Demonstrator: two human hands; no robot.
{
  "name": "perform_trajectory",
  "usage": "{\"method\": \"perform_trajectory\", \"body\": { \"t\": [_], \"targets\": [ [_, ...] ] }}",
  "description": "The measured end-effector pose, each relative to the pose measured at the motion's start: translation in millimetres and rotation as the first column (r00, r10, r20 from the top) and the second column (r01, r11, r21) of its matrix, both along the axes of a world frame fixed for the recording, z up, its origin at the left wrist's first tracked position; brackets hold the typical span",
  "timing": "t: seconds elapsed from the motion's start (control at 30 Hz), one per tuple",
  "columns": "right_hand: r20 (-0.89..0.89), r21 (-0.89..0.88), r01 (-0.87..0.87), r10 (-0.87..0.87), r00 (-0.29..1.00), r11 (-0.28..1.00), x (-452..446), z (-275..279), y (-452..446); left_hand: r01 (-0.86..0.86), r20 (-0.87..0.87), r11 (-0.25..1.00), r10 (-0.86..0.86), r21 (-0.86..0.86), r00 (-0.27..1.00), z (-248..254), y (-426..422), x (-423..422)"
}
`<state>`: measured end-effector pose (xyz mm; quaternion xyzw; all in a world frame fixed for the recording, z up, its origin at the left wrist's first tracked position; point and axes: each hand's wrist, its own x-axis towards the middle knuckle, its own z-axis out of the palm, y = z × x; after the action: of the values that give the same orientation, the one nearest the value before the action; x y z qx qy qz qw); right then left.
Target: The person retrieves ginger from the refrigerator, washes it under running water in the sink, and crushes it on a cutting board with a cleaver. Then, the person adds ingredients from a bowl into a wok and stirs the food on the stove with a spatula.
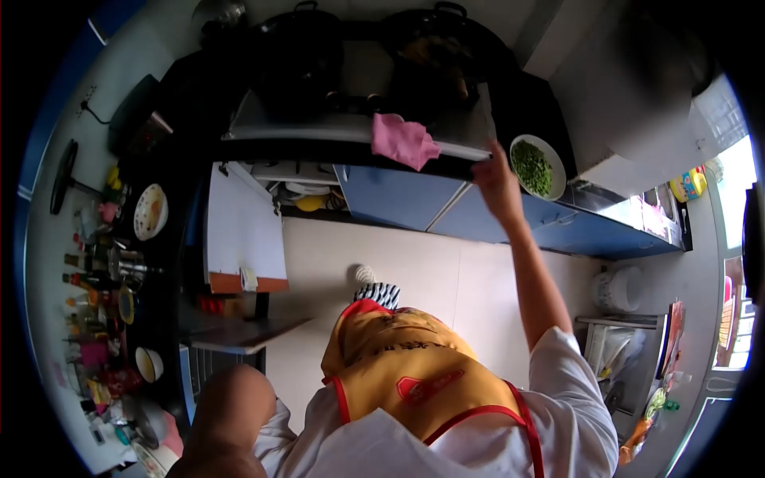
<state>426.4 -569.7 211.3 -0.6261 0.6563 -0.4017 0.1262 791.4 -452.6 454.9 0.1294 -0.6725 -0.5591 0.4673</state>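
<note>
My right hand (498,185) is at the front right corner of the stove (311,127), just left of a white bowl (561,171) of chopped greens (531,167). One finger stretches upward, apart from the others, and nothing shows in the hand. A pink cloth (402,141) hangs over the stove's front edge, left of this hand. My left arm (231,406) is bent at the lower left, and its hand cannot be seen. Beyond that arm, a flat dark panel (247,334) juts out over the floor.
Two dark woks (299,48) (438,52) sit on the stove, the right one with food inside. Below, a cabinet door (243,231) stands open at the left. Bottles and bowls (151,211) line the left counter. A white bucket (617,288) and rack (625,350) are at the right.
</note>
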Motion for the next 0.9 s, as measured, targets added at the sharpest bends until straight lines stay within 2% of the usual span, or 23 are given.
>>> {"method": "perform_trajectory", "body": {
  "t": [0.1,0.17,0.27,0.33,0.57,0.6,0.63,0.7,0.77,0.9],
  "targets": [
    [-0.260,0.026,0.131,-0.120,0.958,0.991,-8,31,-67,-0.069,0.062,0.998,0.069,-0.014,0.996,0,-32,12],
    [-0.336,0.084,0.169,-0.132,0.933,0.982,-11,36,-101,-0.124,0.096,0.992,0.125,-0.019,0.987,5,-52,21],
    [-0.408,0.051,0.125,-0.094,0.908,0.991,-12,42,-130,-0.176,0.188,0.984,0.178,-0.031,0.966,7,-83,23],
    [-0.572,-0.062,0.087,-0.107,0.813,0.994,-15,40,-146,-0.190,0.251,0.981,0.196,-0.050,0.948,10,-100,23],
    [-0.580,-0.079,0.000,-0.046,0.813,0.997,-27,78,-174,-0.317,0.451,0.944,0.323,-0.092,0.832,19,-125,12],
    [-0.521,-0.097,-0.007,-0.045,0.853,0.995,-27,90,-174,-0.340,0.472,0.935,0.343,-0.095,0.812,20,-126,8],
    [-0.510,-0.083,0.019,-0.059,0.858,0.996,-31,99,-177,-0.363,0.493,0.927,0.361,-0.096,0.792,21,-124,6],
    [-0.509,-0.209,-0.020,-0.092,0.856,0.978,-42,109,-186,-0.419,0.527,0.903,0.404,-0.097,0.748,27,-120,0],
    [-0.517,-0.171,0.039,-0.123,0.847,0.984,-48,116,-200,-0.473,0.557,0.876,0.440,-0.094,0.704,32,-115,-8],
    [-0.560,-0.204,0.082,-0.185,0.808,0.975,-65,91,-247,-0.528,0.592,0.843,0.479,-0.104,0.648,35,-111,-22]
  ]
}}
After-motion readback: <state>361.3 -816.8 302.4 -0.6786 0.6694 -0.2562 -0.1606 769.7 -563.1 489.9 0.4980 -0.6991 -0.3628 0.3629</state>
